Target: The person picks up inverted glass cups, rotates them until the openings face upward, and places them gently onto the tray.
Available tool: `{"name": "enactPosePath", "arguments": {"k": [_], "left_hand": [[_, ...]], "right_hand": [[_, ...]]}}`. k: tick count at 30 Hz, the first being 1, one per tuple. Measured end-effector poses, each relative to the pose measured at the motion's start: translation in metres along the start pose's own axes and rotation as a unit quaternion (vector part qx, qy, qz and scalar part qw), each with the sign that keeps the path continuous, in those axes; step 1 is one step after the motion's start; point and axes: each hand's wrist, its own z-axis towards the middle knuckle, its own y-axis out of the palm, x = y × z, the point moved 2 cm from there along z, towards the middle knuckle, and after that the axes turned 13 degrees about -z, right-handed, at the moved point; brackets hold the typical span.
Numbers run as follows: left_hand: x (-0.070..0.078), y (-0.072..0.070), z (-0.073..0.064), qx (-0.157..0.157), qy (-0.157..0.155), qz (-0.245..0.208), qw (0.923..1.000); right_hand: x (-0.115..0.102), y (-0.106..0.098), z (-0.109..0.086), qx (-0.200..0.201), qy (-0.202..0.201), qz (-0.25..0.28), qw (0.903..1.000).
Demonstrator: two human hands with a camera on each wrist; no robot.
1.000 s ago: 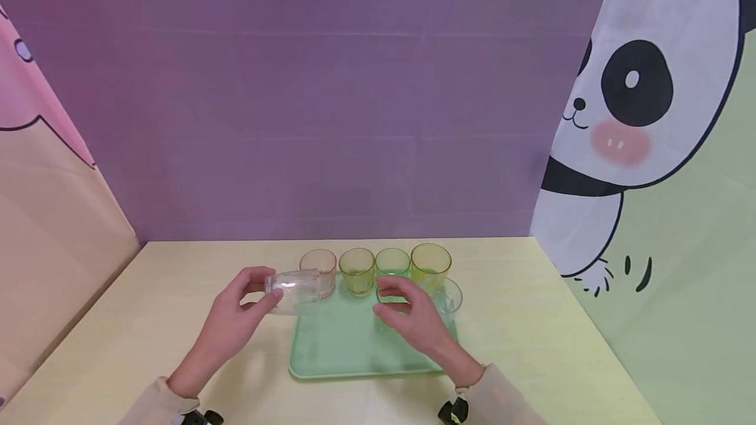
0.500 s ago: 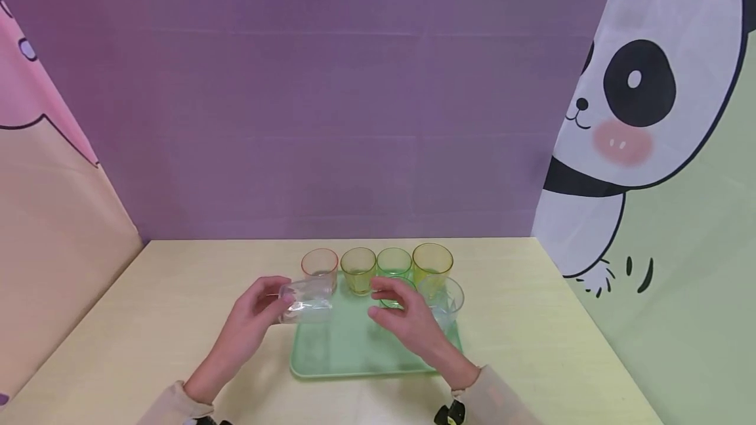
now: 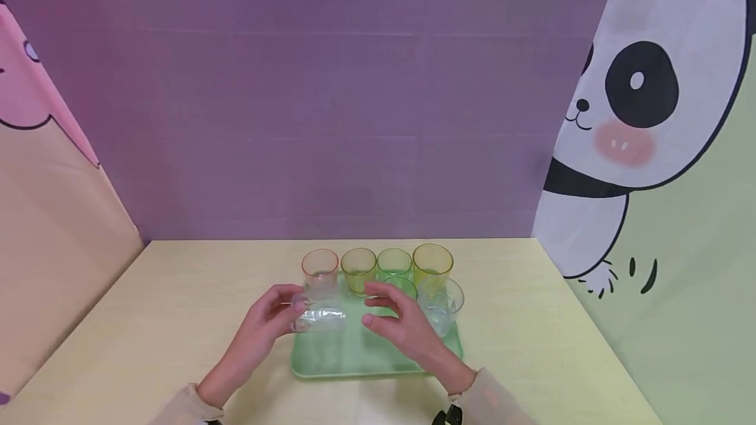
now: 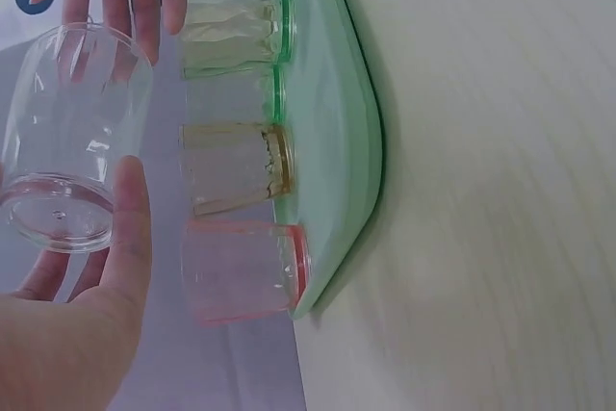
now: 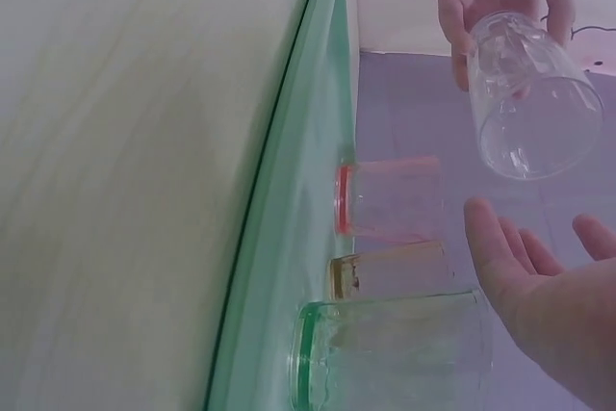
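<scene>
My left hand (image 3: 268, 317) grips a clear glass (image 3: 323, 312) by its base end, thumb on the near side. The glass lies on its side in the air above the left part of the green tray (image 3: 336, 364), its mouth toward the right hand. My right hand (image 3: 407, 330) holds nothing; its fingers are spread and bent a little, over the tray's right half. In the right wrist view, the clear glass (image 5: 534, 108) is just beyond the right fingertips, with a gap between. A green glass (image 3: 403, 287) stands partly hidden behind the right hand.
Along the tray's back stand a pink-rimmed glass (image 3: 319, 267), an amber glass (image 3: 358, 271), another green glass (image 3: 394, 262) and a yellow glass (image 3: 433, 261). Another clear glass (image 3: 445, 303) stands at the tray's right side. A purple cloth (image 3: 354, 117) hangs behind the table.
My left hand has moved to the right and slightly toward me with the clear glass, bringing it over the tray. The right hand has shifted slightly left, its fingers a bit wider apart.
</scene>
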Motion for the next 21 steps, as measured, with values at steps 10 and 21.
{"name": "enactPosePath", "arguments": {"k": [10,21], "left_hand": [[-0.008,0.010,-0.001,-0.023,-0.015,-0.006,0.9996],[-0.005,0.023,-0.007,-0.031,-0.019,-0.021,0.9991]], "right_hand": [[0.004,0.007,-0.002,-0.017,0.004,0.002,0.9998],[0.005,0.006,-0.009,-0.028,0.006,0.005,0.9996]]}}
